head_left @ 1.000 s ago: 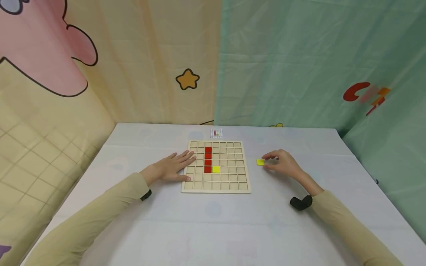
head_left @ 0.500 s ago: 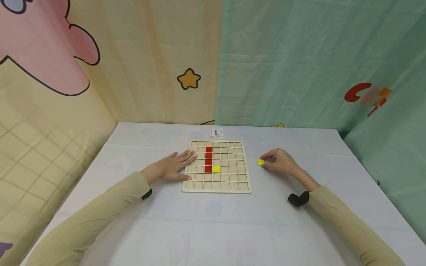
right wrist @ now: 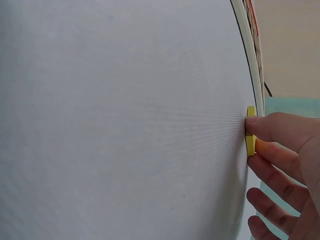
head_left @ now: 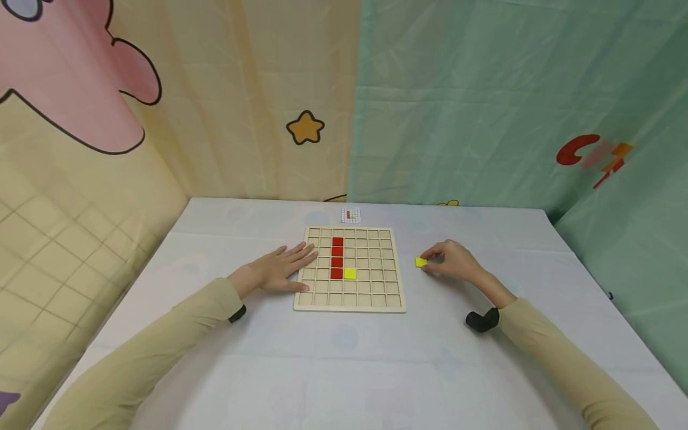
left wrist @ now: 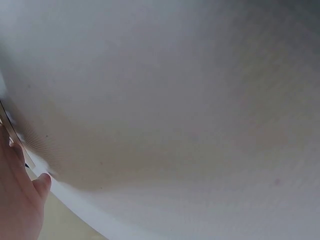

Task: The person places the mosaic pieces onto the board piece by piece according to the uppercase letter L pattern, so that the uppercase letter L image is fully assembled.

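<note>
On the white table lies a pale wooden grid board (head_left: pixel 349 301), with a column of red square tiles (head_left: pixel 337 252) in it and one yellow tile (head_left: pixel 350 273) beside the lowest red one. My left hand (head_left: pixel 276 270) rests with spread fingers on the board's left edge; part of it also shows at the lower left of the left wrist view. To the right of the board, my right hand (head_left: pixel 454 261) pinches a second yellow tile (head_left: pixel 421 262) between thumb and fingers. In the right wrist view this yellow tile (right wrist: pixel 250 145) appears edge-on, low at the tabletop.
A small printed card (head_left: pixel 351 215) with a grid pattern lies just behind the board. Behind the table's back edge hang printed curtains (head_left: pixel 457 119). Each wrist carries a black strap mount (head_left: pixel 482 321).
My right hand has moved slightly left and closed its thumb and fingers on the yellow tile. The left hand has stayed on the board's edge.
</note>
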A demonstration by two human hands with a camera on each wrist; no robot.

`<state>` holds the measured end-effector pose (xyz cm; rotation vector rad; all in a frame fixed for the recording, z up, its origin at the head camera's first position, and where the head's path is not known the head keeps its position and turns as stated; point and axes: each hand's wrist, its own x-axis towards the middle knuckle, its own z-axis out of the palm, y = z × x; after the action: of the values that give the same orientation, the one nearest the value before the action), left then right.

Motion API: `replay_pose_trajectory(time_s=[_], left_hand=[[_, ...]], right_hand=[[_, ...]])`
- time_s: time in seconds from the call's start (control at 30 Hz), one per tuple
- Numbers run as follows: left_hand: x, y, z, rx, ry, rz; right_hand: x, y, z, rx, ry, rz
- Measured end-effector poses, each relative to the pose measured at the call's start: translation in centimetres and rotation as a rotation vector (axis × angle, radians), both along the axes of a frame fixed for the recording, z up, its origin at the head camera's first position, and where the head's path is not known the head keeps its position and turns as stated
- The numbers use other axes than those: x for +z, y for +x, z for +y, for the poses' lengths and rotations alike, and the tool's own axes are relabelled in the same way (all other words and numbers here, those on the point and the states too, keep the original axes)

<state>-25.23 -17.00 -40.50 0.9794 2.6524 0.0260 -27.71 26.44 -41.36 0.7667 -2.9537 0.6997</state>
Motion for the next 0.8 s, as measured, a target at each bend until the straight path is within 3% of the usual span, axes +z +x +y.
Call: replay_pose_trajectory(time_s=[0.43, 0.8], left_hand=[[-0.2, -0.1, -0.2, -0.011, 0.000, 0.012], [-0.2, -0.1, -0.2, -0.011, 0.008, 0.014]], right_hand=[[0.4, 1.0, -1.1, -0.045, 0.072, 0.045], [1.0, 2.2, -3.5, -0.003, 0.039, 0.086]])
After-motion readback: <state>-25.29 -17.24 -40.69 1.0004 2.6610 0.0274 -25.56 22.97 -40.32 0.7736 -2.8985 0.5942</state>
